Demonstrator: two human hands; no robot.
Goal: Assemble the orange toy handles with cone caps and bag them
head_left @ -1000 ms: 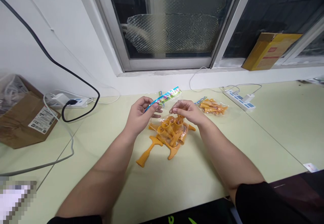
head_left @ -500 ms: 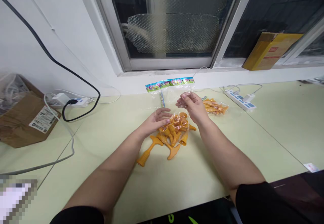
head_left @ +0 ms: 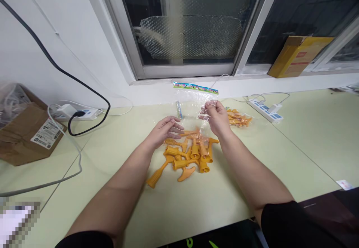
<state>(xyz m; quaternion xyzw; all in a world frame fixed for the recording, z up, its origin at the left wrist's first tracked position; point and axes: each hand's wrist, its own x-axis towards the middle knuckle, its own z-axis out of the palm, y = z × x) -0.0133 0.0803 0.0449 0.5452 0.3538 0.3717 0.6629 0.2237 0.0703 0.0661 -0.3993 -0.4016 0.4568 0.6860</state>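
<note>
A clear plastic bag [head_left: 193, 100] with a colourful printed header strip is held up above the table by my right hand [head_left: 215, 117], whose thumb and fingers pinch its film. Below it lies a loose pile of orange plastic pieces [head_left: 193, 150], each with a hollow flared end and several with a fin-like tail. My left hand [head_left: 165, 132] is beside the pile's upper left edge, fingers stretched and slightly apart. Bag film shows near those fingers; whether they touch it is unclear. Behind my right hand rests another clear bag of orange pieces [head_left: 238, 118].
A small printed strip [head_left: 178, 109] lies beyond my left hand. Power strips stand at the back right [head_left: 265, 109] and back left [head_left: 88, 114], with cables. An open cardboard box [head_left: 26, 132] sits at the left, and a yellow box [head_left: 300, 59] leans at the window.
The orange pieces have dropped from the bag and spread over the table towards me. The bag's header has shifted right. My left hand has moved left, away from the pieces.
</note>
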